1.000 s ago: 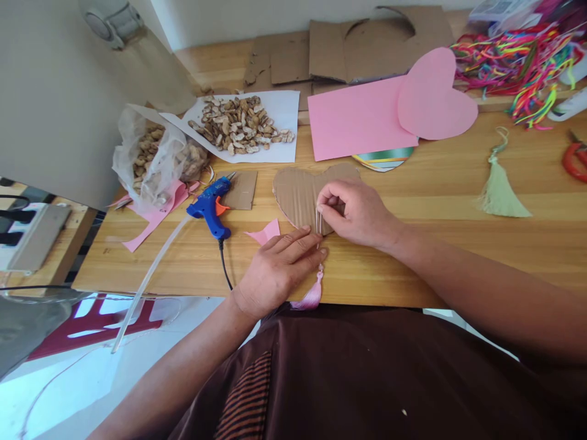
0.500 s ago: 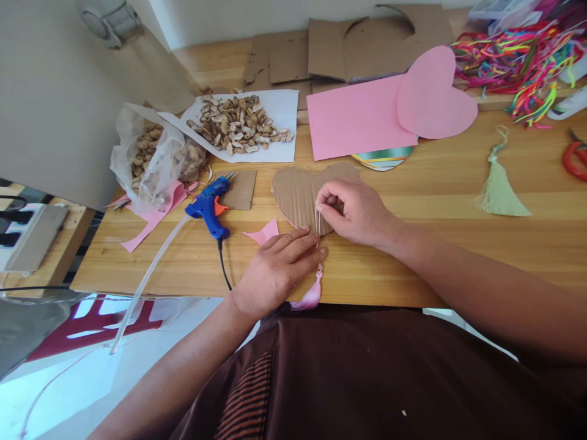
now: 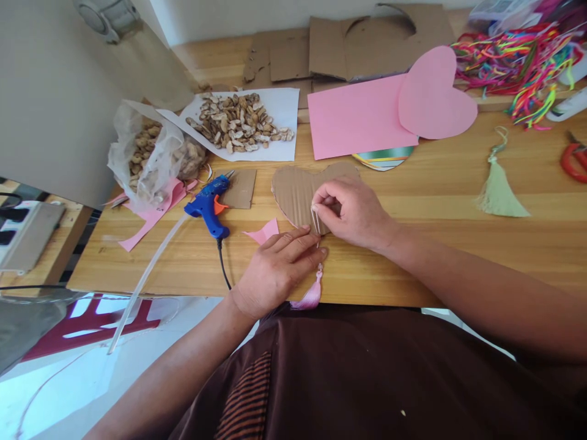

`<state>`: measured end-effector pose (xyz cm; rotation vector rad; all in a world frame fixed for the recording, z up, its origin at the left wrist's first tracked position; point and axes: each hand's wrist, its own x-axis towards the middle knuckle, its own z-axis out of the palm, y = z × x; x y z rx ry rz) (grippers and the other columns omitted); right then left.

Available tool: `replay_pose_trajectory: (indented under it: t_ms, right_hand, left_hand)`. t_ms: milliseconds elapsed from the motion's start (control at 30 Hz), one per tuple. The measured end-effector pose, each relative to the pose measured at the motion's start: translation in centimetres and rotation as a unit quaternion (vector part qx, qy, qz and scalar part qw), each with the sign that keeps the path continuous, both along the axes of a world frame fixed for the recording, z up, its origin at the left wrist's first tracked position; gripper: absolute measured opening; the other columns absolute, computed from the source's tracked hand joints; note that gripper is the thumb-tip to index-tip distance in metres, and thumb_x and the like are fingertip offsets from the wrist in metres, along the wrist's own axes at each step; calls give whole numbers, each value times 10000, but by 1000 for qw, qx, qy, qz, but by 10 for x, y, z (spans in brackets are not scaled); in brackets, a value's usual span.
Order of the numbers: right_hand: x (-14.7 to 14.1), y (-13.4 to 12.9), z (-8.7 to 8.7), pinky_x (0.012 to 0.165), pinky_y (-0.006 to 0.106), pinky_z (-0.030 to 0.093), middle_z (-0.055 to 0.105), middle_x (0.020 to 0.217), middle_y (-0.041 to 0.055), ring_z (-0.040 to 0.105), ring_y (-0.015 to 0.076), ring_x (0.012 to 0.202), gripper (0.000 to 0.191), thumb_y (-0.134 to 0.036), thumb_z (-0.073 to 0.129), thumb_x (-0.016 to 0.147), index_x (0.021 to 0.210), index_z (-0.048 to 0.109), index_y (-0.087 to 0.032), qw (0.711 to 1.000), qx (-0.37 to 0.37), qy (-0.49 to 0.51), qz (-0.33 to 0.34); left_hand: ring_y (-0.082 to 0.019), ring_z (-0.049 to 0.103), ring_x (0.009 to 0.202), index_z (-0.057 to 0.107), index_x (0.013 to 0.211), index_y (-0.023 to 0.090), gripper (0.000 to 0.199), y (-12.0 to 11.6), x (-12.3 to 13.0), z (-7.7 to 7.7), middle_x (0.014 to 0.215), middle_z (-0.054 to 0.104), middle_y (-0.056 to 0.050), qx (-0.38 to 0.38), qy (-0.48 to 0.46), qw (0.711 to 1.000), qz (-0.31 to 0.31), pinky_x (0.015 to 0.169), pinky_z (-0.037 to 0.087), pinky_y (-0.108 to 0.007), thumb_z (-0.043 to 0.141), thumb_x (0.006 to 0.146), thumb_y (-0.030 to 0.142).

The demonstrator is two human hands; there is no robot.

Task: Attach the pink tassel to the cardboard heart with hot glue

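Note:
A brown cardboard heart (image 3: 293, 192) with its ridges showing lies on the table in front of me. My right hand (image 3: 353, 211) is over its right half, thumb and forefinger pinched on the thin pale cord loop (image 3: 315, 223) of a pink tassel. The loop runs down across the heart's lower tip. My left hand (image 3: 279, 263) lies flat at that tip, fingers stretched out over the cord and the heart's edge. Below its fingertips the pink tassel (image 3: 309, 294) rests at the table's front edge.
A blue glue gun (image 3: 208, 205) lies left, by a cardboard square and pink scraps. Behind are peanut shells (image 3: 238, 125) on white paper, a pink sheet (image 3: 355, 116) and a pink paper heart (image 3: 433, 101). On the right are a pale green tassel (image 3: 502, 189) and red-handled scissors (image 3: 573, 162).
My right hand has shifted slightly left with the cord loop, which now slants more to the left. My left hand, the heart and the tassel stay in place.

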<state>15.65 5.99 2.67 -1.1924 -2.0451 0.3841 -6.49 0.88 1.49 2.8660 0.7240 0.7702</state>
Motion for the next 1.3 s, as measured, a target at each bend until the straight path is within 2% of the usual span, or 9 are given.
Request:
replay_pose_trajectory:
  t_ms: [200,367,467,667,833,1000,1300]
  right_hand:
    - [3,1,-1,719,321,447,676,748,17,594,178,726,101,-124,645,823,764,632,-204,1000,-10,0,-2]
    - [5,1,1,732,324,449,679,750,19,605,183,742,88,-142,652,821,763,641,-208,1000,-28,5,1]
    - [5,1,1,735,325,452,683,758,18,607,184,748,83,-153,654,821,765,641,-213,999,-43,7,0]
    - [5,2,1,727,322,443,674,740,12,599,181,741,88,-153,652,823,760,638,-212,999,-46,15,4]
    - [6,2,0,721,322,430,672,728,14,593,182,740,84,-156,655,824,756,645,-204,999,-48,21,10]
    - [6,3,0,726,321,415,664,718,8,579,177,726,96,-148,655,817,743,638,-207,999,-47,18,12]
    - [7,5,-3,740,330,393,638,726,8,551,189,731,87,-150,639,817,762,620,-214,999,-34,-5,23]
  left_hand:
    - [-316,602,1338,685,1270,172,273,0,-2,0,1325,711,-102,-3,2,1000,-7,1037,573,-454,573,1021,182]
    - [-237,607,1326,561,1427,149,386,0,-2,-2,1406,653,-126,-30,-3,999,22,1079,556,-396,484,1049,128]
    - [-220,658,1228,594,1371,138,344,2,3,0,1380,652,-137,-26,-9,999,43,1029,586,-371,460,1055,134]
    - [-254,661,1083,674,1209,105,243,6,15,10,1202,703,-151,24,20,999,20,942,610,-415,524,1020,138]
    - [-247,655,992,701,1127,133,193,9,18,11,1099,722,-112,51,53,997,23,852,612,-386,552,1005,143]
    - [-241,644,965,703,1094,138,183,8,19,10,1101,727,-100,67,70,995,28,807,610,-381,541,1009,141]
    - [-237,663,1033,697,1079,148,185,6,17,6,1131,714,-112,76,33,996,30,880,618,-384,529,1008,120]
